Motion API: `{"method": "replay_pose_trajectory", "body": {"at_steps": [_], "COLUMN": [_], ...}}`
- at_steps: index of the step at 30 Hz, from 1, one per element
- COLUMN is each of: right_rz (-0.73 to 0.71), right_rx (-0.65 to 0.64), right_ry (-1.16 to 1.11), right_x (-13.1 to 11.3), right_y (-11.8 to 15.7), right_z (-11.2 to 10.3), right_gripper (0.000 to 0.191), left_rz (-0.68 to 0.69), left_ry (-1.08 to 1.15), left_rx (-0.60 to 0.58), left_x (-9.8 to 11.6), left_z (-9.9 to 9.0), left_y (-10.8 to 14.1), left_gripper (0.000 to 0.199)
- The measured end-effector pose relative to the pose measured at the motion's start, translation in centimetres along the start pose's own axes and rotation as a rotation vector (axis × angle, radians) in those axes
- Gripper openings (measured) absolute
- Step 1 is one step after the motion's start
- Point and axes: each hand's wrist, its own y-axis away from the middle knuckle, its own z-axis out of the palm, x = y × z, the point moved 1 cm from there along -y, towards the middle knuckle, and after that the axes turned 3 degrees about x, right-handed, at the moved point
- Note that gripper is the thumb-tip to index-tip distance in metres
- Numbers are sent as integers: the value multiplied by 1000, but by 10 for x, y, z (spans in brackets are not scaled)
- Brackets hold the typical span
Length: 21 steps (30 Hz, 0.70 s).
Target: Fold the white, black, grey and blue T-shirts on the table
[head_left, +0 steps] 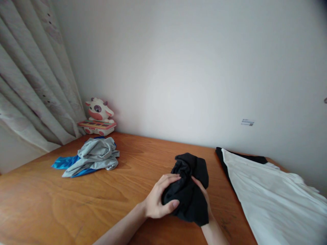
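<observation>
A crumpled black garment (190,200) is bunched up between my two hands, just over the front middle of the wooden table (138,153). My left hand (160,195) grips its left side, thumb on the near face and fingers over the top. From the right, my right hand (204,194) holds the same cloth, partly hidden behind and under its folds. What kind of garment it is cannot be made out. To the right lies a flat white cloth (276,190) on top of a black one (255,158).
On the left of the table sits a heap of grey cloth (98,153) over blue cloth (66,162). A cow-shaped toy keyboard (98,117) stands behind it in the corner, beside a curtain (33,68). A small label (247,122) is stuck to the white wall (178,68).
</observation>
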Motion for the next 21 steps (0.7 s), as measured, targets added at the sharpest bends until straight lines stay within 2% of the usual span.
{"method": "replay_pose_trajectory", "body": {"at_steps": [2, 6, 9, 11, 14, 17, 19, 21], "right_rz": [98, 212, 262, 243, 242, 292, 292, 261], "right_rx": [-10, -80, -139, -132, -161, -232, -264, -263], "right_ry": [-61, -143, -212, -239, -287, -385, -423, -405], "right_x": [-1, -4, -8, -13, -21, -23, -20, -16], "right_y": [-1, -4, -3, -1, 2, -1, -5, -9], "right_z": [-1, 0, 6, 12, 23, 31, 33, 33], "right_gripper": [60, 66, 68, 70, 78, 82, 80, 78], "left_rz": [10, 31, 17, -39, -233, -434, -504, -541], "left_ry": [-54, -128, -91, -10, 120, 230, 279, 315], "left_rx": [-33, -110, -105, -19, 239, 474, 540, 548], "left_x": [3, 11, 16, 16, 5, -10, -18, -22], "left_z": [4, 8, 10, 11, 11, 7, 3, 1], "left_y": [-1, -3, -1, 0, -1, -4, -7, -8], "left_gripper": [64, 58, 52, 43, 39, 45, 52, 56]}}
